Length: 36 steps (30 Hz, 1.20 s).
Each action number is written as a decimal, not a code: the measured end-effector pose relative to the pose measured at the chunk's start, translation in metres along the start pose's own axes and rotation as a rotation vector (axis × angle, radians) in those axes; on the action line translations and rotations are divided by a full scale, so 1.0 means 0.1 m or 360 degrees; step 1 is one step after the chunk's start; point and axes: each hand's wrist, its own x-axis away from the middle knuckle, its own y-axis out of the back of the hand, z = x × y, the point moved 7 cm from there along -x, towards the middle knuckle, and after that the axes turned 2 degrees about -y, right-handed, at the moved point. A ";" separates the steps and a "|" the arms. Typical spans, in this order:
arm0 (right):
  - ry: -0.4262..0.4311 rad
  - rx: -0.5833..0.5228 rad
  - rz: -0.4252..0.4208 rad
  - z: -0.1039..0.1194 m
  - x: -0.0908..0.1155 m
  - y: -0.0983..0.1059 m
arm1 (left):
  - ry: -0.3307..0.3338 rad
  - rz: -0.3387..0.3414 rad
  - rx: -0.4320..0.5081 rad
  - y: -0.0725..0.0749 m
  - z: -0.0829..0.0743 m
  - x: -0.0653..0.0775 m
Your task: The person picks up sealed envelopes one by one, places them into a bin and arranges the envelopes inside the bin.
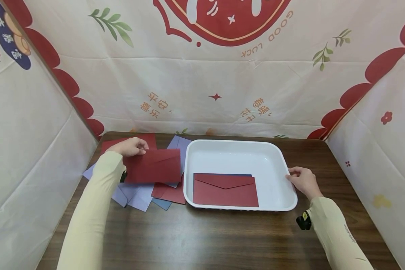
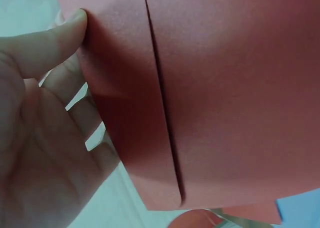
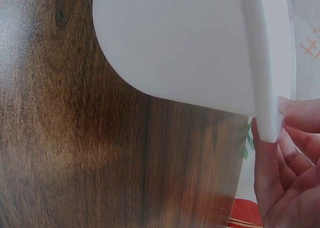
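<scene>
My left sleeve (image 1: 91, 213) leads to my left hand (image 1: 129, 147), pinching a red envelope (image 1: 153, 167) over the pile (image 1: 140, 197) left of the tray (image 1: 229, 157). My right hand (image 1: 303, 180) pinches its right rim (image 1: 293, 195); I'd brace that, envelope level.

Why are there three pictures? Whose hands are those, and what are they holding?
There's no robot here, just one person working with bare hands. The wide picture comes from a camera worn on the head, looking down. The other two come from cameras on the wrists, each seeing one hand up close. On the brown table are a pile of envelopes, red, purple and blue, and a white tray. Inside lies a red envelope. The left hand has another red envelope in its grip; the right hand pinches the tray's edge.
</scene>
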 end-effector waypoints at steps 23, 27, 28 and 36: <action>-0.0017 0.0002 -0.0006 -0.03 -0.04 -0.02 | 0.0029 0.0023 -0.0009 0.28 -0.31 -0.14; -0.0018 -0.0002 -0.0004 -0.02 -0.04 -0.02 | 0.0033 0.0051 -0.0042 0.25 -0.40 -0.23; -0.0016 0.0000 -0.0007 -0.03 -0.04 -0.02 | 0.0036 0.0062 -0.0044 0.24 -0.43 -0.26; -0.0005 -0.0002 -0.0013 -0.02 -0.04 -0.03 | -0.0021 0.0133 -0.0120 0.15 -0.73 -0.49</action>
